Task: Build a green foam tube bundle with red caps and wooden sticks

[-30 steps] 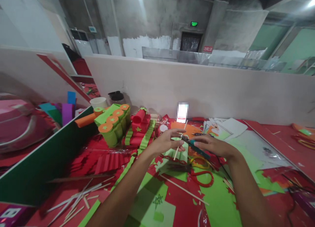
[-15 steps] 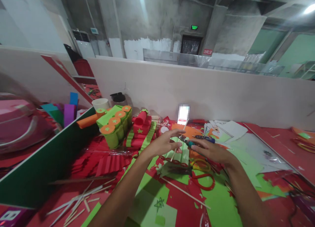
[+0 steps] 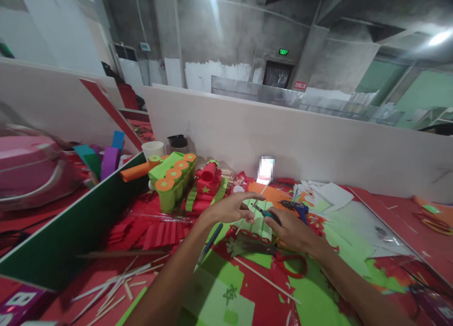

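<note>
My left hand (image 3: 230, 209) pinches a thin wooden stick (image 3: 249, 209) that slants up toward the phone. My right hand (image 3: 292, 230) grips small teal-handled pliers (image 3: 266, 214), whose jaws meet the stick near my left fingertips. Both hands hover over green and red paper sheets (image 3: 247, 279) on the table. Red-handled scissors (image 3: 289, 264) lie just under my right wrist.
Green paper rolls with orange caps (image 3: 173, 179) and a red paper model (image 3: 205, 187) stand at the back left. A phone (image 3: 266, 168) leans on the beige partition. A blue glue gun (image 3: 296, 207) lies behind my right hand. Loose sticks (image 3: 109, 288) litter the front left.
The camera tilted and shifted, so both hands sit lower in view. The hands stay together on the stick and pliers, drawn slightly nearer to me.
</note>
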`<move>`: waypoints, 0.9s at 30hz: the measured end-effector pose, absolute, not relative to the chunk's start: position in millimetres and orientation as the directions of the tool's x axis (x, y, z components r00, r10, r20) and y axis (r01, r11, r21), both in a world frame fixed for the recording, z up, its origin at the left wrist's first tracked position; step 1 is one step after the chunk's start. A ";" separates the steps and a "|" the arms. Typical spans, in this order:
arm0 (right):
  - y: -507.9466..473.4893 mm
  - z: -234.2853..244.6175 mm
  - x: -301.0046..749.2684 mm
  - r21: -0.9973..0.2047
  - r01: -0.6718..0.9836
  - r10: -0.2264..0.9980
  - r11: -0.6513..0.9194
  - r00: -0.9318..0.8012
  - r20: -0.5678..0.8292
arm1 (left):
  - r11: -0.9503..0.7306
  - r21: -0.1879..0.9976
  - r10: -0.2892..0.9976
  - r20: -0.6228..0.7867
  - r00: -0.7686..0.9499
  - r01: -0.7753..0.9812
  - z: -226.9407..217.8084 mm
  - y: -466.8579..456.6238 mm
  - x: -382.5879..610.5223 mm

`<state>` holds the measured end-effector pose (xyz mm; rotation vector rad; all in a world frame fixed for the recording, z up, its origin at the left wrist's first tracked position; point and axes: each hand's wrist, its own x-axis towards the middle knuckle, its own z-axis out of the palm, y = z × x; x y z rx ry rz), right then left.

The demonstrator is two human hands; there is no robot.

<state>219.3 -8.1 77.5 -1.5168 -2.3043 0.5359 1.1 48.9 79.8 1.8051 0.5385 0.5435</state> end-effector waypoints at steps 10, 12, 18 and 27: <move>-9.3 55.6 217.0 -0.370 0.850 0.925 0.375 -0.367 0.096 | -0.311 0.942 0.595 0.090 0.799 0.126 80.6 46.9 1.6; -8.6 54.0 217.7 -0.360 0.853 0.925 0.378 -0.364 0.110 | -0.314 0.940 0.602 0.088 0.794 0.134 79.5 47.3 1.8; -7.4 59.9 225.5 -0.435 0.811 0.918 0.392 -0.375 0.129 | -0.294 0.952 0.649 0.129 0.750 0.090 79.7 52.5 -3.8; -7.0 54.0 221.7 -0.982 0.120 0.983 0.148 0.092 0.160 | -0.276 0.959 0.600 0.118 0.791 0.066 83.5 46.9 1.2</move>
